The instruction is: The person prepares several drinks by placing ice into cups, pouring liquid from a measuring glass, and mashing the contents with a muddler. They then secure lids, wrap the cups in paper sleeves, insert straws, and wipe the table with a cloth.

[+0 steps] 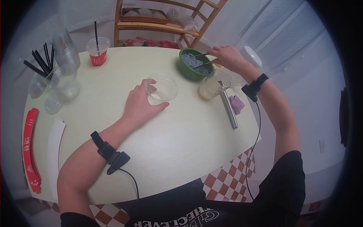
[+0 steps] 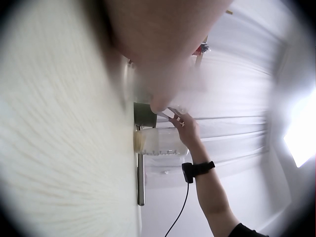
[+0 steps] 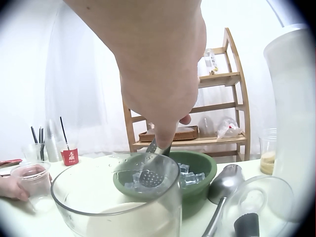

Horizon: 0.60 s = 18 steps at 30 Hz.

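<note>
While the left hand [image 1: 140, 104] curls round the side of an empty clear plastic cup [image 1: 162, 88] standing upright near the middle of the pale yellow-green counter [image 1: 181, 151], the right hand [image 1: 226, 56] pinches the handle of a small slotted metal spoon [image 3: 149, 176] whose bowl sits among the ice cubes in a round green bowl [image 1: 194, 64]. Left grip: closed on cup wall. Right grip: closed on spoon handle.

Risks, as judged. The glass pitcher holding beige liquid [image 1: 211, 87] stands just beside the green bowl, between it and the cup; a loaded spoon carried across could clip its rim, or drop ice into it. Wet cubes may slide through or off the slotted bowl. A long steel utensil [image 1: 229, 109] lies near the counter's right edge, beside a small purple cloth [image 1: 237, 104]; a forearm sweep could knock either off.

Open room: bare counter in front of and behind the cup. Crowded at far left, where stacked clear cups [image 1: 68, 51] and black straws [image 1: 41, 62] stand.
</note>
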Available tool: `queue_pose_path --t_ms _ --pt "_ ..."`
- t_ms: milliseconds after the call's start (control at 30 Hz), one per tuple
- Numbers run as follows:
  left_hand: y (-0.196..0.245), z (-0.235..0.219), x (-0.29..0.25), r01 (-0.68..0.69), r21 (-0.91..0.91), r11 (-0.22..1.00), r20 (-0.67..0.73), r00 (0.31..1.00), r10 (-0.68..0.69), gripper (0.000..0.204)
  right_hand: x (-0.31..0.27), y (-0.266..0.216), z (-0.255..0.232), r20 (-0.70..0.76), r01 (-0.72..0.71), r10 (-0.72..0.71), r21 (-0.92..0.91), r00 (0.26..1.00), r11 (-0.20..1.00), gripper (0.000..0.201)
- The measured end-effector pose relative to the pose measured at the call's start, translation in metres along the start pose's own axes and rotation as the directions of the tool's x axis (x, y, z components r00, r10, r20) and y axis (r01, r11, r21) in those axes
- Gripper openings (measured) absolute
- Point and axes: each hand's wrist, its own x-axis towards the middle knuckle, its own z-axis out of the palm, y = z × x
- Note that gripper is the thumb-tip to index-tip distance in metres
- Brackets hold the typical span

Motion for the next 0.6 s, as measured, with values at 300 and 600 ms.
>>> queue_pose_path --t_ms 300,600 --pt "-0.0008 -0.0003 -0.0004 0.000 0.001 1.000 0.004 1.000 0.000 0.082 0.0058 -0.0023 0.0037 0.106 -0.121 0.104 0.168 0.989 0.978 0.042" --pt "-0.0011 -0.0002 0.0000 -0.013 0.007 1.000 0.003 1.000 0.013 0.081 0.0002 -0.0040 0.0026 0.234 -0.254 0.198 0.241 0.952 0.937 0.041"
